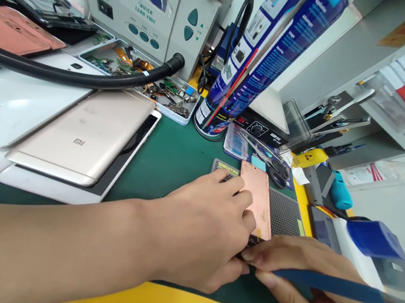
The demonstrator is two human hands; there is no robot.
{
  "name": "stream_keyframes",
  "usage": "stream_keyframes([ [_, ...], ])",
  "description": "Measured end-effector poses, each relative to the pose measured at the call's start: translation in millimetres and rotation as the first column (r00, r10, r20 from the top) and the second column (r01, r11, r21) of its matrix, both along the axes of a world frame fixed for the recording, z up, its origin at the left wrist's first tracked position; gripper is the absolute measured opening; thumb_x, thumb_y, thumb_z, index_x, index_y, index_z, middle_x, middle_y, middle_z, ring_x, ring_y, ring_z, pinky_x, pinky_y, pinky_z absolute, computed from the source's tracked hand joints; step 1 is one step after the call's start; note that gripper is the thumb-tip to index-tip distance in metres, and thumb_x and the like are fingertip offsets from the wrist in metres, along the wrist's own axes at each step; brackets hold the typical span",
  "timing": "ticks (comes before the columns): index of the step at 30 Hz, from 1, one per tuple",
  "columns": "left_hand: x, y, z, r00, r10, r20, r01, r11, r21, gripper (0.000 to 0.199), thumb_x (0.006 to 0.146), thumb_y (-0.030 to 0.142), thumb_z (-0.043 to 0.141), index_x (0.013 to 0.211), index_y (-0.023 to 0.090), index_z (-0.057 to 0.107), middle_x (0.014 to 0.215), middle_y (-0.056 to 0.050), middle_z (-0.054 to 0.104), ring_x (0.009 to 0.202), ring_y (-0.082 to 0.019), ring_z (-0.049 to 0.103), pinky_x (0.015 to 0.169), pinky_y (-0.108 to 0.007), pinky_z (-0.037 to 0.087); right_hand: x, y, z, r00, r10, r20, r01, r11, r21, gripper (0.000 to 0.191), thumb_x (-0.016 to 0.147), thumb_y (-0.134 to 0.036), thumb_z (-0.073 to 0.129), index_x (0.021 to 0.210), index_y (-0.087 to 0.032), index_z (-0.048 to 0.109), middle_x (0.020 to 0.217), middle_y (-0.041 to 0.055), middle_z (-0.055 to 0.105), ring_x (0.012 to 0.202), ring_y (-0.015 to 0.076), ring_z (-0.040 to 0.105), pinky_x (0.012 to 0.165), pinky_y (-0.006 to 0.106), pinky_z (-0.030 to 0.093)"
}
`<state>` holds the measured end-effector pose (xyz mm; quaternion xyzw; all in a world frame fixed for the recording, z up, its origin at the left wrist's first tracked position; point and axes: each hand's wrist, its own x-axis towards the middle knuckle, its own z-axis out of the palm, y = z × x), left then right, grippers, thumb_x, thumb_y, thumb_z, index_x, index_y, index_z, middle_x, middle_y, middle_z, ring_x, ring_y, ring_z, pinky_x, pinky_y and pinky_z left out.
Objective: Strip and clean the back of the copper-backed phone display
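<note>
My left hand (209,225) lies with bent fingers over the left side of a copper-coloured plate (256,194), its fingertips pressing at the plate's edge. Beneath the plate is a dark perforated pad (285,212). My right hand (305,277) is at the plate's lower end, thumb and forefinger pinched together close to my left thumb. A blue strip-like tool (331,285) runs from that pinch out to the right edge. Its tip and the spot between the two thumbs are partly hidden by fingers.
Phones and back covers (84,137) lie stacked on the left. Behind them stand a grey station (142,2) with a black hose (82,78) and a tray of parts (191,113). A blue spray can (264,63) stands behind the pad, with scissors (277,171) close by.
</note>
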<state>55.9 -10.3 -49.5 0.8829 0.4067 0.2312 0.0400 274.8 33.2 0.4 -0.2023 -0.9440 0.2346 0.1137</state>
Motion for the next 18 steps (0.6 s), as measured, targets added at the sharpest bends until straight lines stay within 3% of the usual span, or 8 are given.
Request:
stream_keyframes([
  [4,0.0,0.9,0.3,1.0,0.004,-0.004,-0.004,1.0,-0.003,0.043,0.096,0.05,0.054,0.107,0.014,0.074,0.109,-0.016,0.07,0.11,-0.037,0.058,0.097,-0.052,0.043,0.5,0.0,-2.3,0.996,-0.062,-0.058,0.065,0.997,0.052,0.024,0.088,-0.01,0.067,0.106,-0.025,0.067,0.096,0.002,0.079,0.09,0.0192,0.077,0.084,0.027,0.063],
  [8,0.4,2.0,0.6,1.0,-0.001,-0.001,0.001,1.0,-0.008,0.041,0.097,0.047,0.051,0.106,0.013,0.074,0.109,-0.016,0.07,0.108,-0.036,0.058,0.097,-0.051,0.043,-1.1,-0.8,-1.7,1.0,-0.013,-0.019,0.013,1.0,0.012,0.024,0.087,-0.009,0.067,0.106,-0.025,0.067,0.094,0.0018,0.079,0.086,0.0188,0.077,0.078,0.026,0.063],
  [13,0.4,2.3,0.8,1.0,0.006,-0.004,-0.006,1.0,-0.013,0.042,0.096,0.05,0.053,0.106,0.014,0.073,0.109,-0.015,0.07,0.108,-0.036,0.057,0.098,-0.052,0.042,-3.2,1.6,-5.1,0.996,-0.053,-0.068,0.056,0.997,0.047,0.025,0.09,-0.008,0.066,0.108,-0.025,0.065,0.096,0.0031,0.077,0.088,0.0187,0.076,0.081,0.027,0.061],
  [18,0.6,2.3,0.6,1.0,0.001,-0.002,-0.001,1.0,-0.015,0.041,0.096,0.049,0.054,0.107,0.014,0.073,0.109,-0.014,0.07,0.108,-0.036,0.057,0.097,-0.052,0.043,-2.9,2.0,-6.1,0.998,-0.03,-0.062,0.03,0.999,-0.011,0.024,0.089,-0.007,0.065,0.106,-0.024,0.064,0.093,0.0019,0.076,0.085,0.0171,0.075,0.078,0.025,0.061],
])
